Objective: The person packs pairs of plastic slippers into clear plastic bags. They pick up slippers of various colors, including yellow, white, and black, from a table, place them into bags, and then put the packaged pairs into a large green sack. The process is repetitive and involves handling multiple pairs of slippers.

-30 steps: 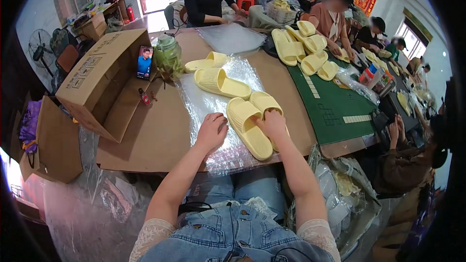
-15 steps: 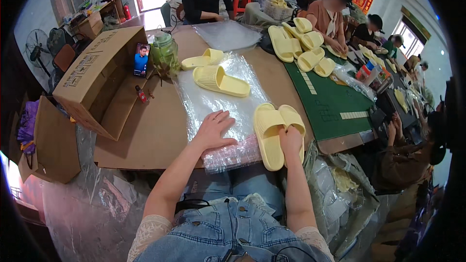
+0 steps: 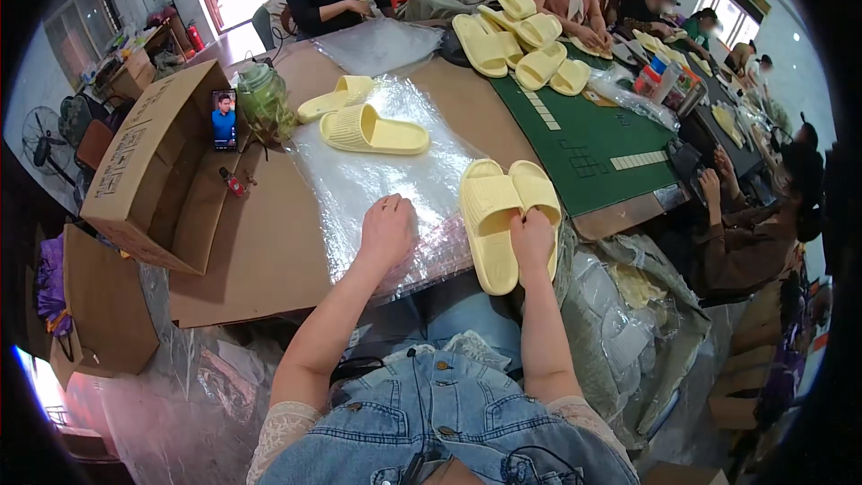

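Note:
My right hand (image 3: pixel 532 238) is closed round a pair of pale yellow slide slippers (image 3: pixel 492 216), gripping them at the foot openings. The pair hangs side by side, toes pointing away, over the table's front edge. My left hand (image 3: pixel 388 232) rests on a stack of clear plastic bags (image 3: pixel 350 184) with its fingers curled under; the fingertips are hidden, so what they pinch, if anything, does not show. Farther back on the bags lies a yellow slipper (image 3: pixel 377 132). Another yellow slipper (image 3: pixel 337 97) sits behind it, at the bags' far left edge.
An open cardboard box (image 3: pixel 144 189) stands left, a phone (image 3: pixel 224 119) propped inside. Beside it are a green jar (image 3: pixel 261 99) and small red bottle (image 3: pixel 232 181). Slippers are heaped (image 3: pixel 525 40) by a green mat (image 3: pixel 584 157). Co-workers sit beyond; a plastic-filled sack (image 3: pixel 628 323) stands right.
My left hand has gone from spread fingers flat on the bags to curled fingers. The right hand keeps hold of the slipper pair. The whole view has shifted and turned slightly.

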`<state>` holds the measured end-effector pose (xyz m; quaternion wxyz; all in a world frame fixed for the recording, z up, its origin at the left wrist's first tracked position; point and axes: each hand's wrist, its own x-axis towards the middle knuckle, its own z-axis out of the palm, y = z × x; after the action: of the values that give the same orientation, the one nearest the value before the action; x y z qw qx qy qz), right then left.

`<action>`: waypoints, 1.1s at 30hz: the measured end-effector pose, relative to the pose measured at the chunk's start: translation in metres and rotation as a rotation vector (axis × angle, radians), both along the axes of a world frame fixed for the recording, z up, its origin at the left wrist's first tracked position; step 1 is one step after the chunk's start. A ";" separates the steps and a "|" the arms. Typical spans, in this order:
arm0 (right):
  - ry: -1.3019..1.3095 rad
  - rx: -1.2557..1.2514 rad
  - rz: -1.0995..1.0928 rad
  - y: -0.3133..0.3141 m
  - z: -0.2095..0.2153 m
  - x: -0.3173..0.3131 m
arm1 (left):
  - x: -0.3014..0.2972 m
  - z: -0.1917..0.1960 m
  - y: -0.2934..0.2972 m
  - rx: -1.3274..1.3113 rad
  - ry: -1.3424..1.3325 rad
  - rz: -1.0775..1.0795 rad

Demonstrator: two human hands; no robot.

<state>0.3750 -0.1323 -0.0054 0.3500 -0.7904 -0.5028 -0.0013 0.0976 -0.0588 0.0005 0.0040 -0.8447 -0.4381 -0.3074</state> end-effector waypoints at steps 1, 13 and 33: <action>0.010 0.033 0.010 -0.001 -0.002 0.001 | 0.002 0.002 0.000 0.028 -0.019 0.002; -0.038 0.002 0.532 -0.062 0.061 -0.040 | 0.001 0.048 0.008 -0.110 -0.214 -0.002; -0.088 -0.161 0.586 -0.014 0.048 -0.084 | -0.004 0.100 -0.089 -0.122 -0.105 -0.378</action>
<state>0.2912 -0.1467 0.0424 0.2498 -0.6362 -0.7223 0.1054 0.0940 -0.1480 0.1006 -0.1277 -0.8934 -0.2893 -0.3192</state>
